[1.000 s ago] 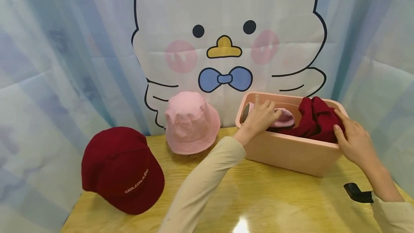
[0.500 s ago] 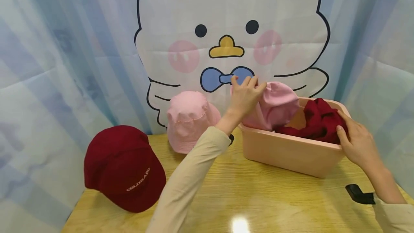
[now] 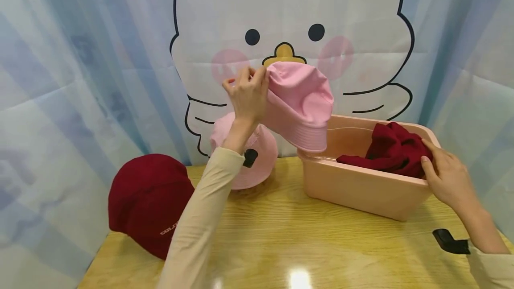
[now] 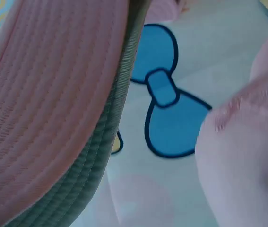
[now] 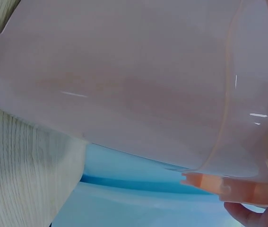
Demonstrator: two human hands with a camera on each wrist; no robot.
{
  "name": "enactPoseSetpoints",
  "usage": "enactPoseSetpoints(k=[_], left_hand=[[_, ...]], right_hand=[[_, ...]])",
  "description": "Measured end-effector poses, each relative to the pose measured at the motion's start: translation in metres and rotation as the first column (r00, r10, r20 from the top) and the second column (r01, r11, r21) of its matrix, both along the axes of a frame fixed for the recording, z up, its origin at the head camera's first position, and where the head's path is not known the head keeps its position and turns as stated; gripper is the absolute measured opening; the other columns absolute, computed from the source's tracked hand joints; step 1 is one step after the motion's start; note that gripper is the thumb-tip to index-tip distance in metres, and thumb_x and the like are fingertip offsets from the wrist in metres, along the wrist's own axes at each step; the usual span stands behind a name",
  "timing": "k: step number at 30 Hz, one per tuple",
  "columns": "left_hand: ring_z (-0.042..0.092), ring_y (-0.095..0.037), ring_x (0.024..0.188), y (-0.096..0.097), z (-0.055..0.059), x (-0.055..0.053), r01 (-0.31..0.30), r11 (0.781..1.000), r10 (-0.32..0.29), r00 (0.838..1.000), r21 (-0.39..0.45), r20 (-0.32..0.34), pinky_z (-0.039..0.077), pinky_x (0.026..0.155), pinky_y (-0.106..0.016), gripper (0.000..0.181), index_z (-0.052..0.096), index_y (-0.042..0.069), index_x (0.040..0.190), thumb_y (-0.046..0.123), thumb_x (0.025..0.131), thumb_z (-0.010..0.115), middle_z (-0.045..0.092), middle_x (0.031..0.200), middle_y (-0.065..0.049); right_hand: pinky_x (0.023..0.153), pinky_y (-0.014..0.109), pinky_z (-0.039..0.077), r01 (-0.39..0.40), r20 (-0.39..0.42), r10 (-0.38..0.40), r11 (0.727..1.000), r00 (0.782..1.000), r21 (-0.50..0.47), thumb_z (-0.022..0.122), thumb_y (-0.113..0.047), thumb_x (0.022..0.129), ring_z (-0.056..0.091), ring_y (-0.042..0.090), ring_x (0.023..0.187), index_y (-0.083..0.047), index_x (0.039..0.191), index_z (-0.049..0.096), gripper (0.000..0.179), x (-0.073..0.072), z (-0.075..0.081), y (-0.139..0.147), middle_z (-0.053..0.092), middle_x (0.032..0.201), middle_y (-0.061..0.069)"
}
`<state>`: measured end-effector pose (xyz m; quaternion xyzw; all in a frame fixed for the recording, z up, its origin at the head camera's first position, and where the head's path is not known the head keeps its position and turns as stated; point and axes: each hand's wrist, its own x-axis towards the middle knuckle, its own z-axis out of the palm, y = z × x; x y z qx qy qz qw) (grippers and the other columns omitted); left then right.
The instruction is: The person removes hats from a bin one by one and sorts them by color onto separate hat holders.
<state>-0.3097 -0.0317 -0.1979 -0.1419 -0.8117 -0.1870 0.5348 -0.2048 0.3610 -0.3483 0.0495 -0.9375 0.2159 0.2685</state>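
Observation:
My left hand (image 3: 250, 95) pinches a pink bucket hat (image 3: 303, 97) by its brim and holds it in the air, left of and above a peach storage bin (image 3: 357, 191). In the left wrist view, the stitched brim (image 4: 58, 94) shows a green underside. My right hand (image 3: 449, 173) grips the rim at the right end of the bin. In the right wrist view, fingertips (image 5: 247, 215) show at that rim. A crumpled maroon item (image 3: 395, 150) lies in the bin beside the right hand; its kind is unclear.
A second pink bucket hat (image 3: 261, 157) stands on the wooden table (image 3: 273, 235), partly behind the left forearm. A maroon cap (image 3: 148, 200) with white lettering sits at the left, partly covered by the sleeve. A curtain (image 3: 217, 3) with a cartoon figure hangs behind.
My left hand has lifted the pink bucket hat up out of the bin and carried it to the left. My right hand has stayed at the bin's right end.

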Motion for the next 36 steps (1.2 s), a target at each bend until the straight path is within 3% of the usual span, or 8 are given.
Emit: enactPoseSetpoints(k=[7,15,20,23,26,28,33,36], left_hand=[[0.050,-0.025,0.083,-0.041,0.017,-0.004,0.002,0.979,-0.004,1.000,0.204,0.013,0.025,0.080,-0.045,0.024,0.060,0.011,0.088,0.028,0.093,0.044,0.053,0.082,-0.011],[0.047,-0.026,0.090,-0.074,0.039,-0.013,-0.155,0.954,0.176,0.982,0.256,-0.061,0.024,0.081,-0.044,0.032,0.060,0.011,0.093,0.031,0.096,0.036,0.053,0.087,-0.013],[0.045,-0.024,0.094,-0.087,0.058,-0.011,-0.202,0.931,0.266,0.946,0.303,-0.185,0.022,0.086,-0.042,0.041,0.060,0.014,0.093,0.038,0.097,0.026,0.052,0.090,-0.013],[0.044,-0.023,0.090,-0.096,0.062,-0.013,-0.225,0.918,0.330,0.890,0.326,-0.313,0.021,0.085,-0.041,0.035,0.060,0.015,0.091,0.029,0.098,0.028,0.051,0.086,-0.012],[0.045,-0.024,0.084,-0.101,0.049,-0.019,-0.244,0.918,0.366,0.826,0.312,-0.429,0.024,0.083,-0.043,0.027,0.061,0.016,0.090,0.016,0.095,0.034,0.051,0.082,-0.012],[0.045,-0.025,0.081,-0.102,0.030,-0.023,-0.251,0.925,0.363,0.804,0.285,-0.470,0.025,0.081,-0.045,0.024,0.061,0.016,0.089,0.010,0.093,0.038,0.050,0.080,-0.012],[0.043,-0.027,0.074,-0.091,-0.024,-0.020,-0.282,0.926,0.372,0.795,0.251,-0.479,0.027,0.076,-0.046,0.013,0.060,0.013,0.084,0.015,0.091,0.049,0.048,0.074,-0.012],[0.042,-0.027,0.071,-0.081,-0.044,-0.009,-0.303,0.918,0.391,0.791,0.255,-0.471,0.027,0.075,-0.046,0.010,0.058,0.013,0.083,0.017,0.089,0.052,0.047,0.073,-0.011]], right_hand=[[0.093,0.068,0.016,0.001,0.003,-0.001,1.000,1.000,-0.007,0.030,-0.020,0.095,0.029,0.057,0.111,-0.013,0.142,0.021,0.048,0.002,0.001,0.001,0.030,0.135,0.033],[0.093,0.068,0.015,0.006,0.003,-0.006,1.000,1.000,0.001,0.031,-0.019,0.095,0.028,0.057,0.112,-0.011,0.142,0.021,0.048,0.003,0.000,0.002,0.029,0.135,0.033],[0.093,0.068,0.015,0.005,0.011,-0.005,1.000,1.000,0.000,0.030,-0.020,0.095,0.028,0.057,0.111,-0.012,0.142,0.020,0.049,0.002,0.001,0.001,0.029,0.136,0.033],[0.093,0.068,0.015,0.002,0.005,-0.002,1.000,1.000,-0.006,0.030,-0.020,0.095,0.028,0.057,0.111,-0.013,0.142,0.021,0.049,0.002,0.001,0.001,0.029,0.136,0.032],[0.092,0.068,0.016,-0.002,-0.012,0.002,1.000,1.000,-0.011,0.031,-0.020,0.095,0.029,0.057,0.110,-0.012,0.142,0.022,0.049,0.001,0.000,0.002,0.030,0.135,0.032],[0.092,0.068,0.017,0.001,-0.017,-0.001,1.000,1.000,-0.016,0.031,-0.020,0.095,0.029,0.057,0.110,-0.013,0.142,0.022,0.049,0.001,-0.001,0.002,0.031,0.135,0.032],[0.092,0.067,0.017,0.006,-0.010,-0.006,1.000,1.000,-0.017,0.031,-0.021,0.095,0.029,0.056,0.111,-0.014,0.142,0.022,0.049,0.002,-0.001,0.001,0.032,0.134,0.033],[0.092,0.067,0.017,0.005,-0.003,-0.005,1.000,1.000,-0.008,0.031,-0.021,0.095,0.029,0.056,0.112,-0.013,0.142,0.021,0.049,0.003,0.000,0.003,0.031,0.135,0.033]])
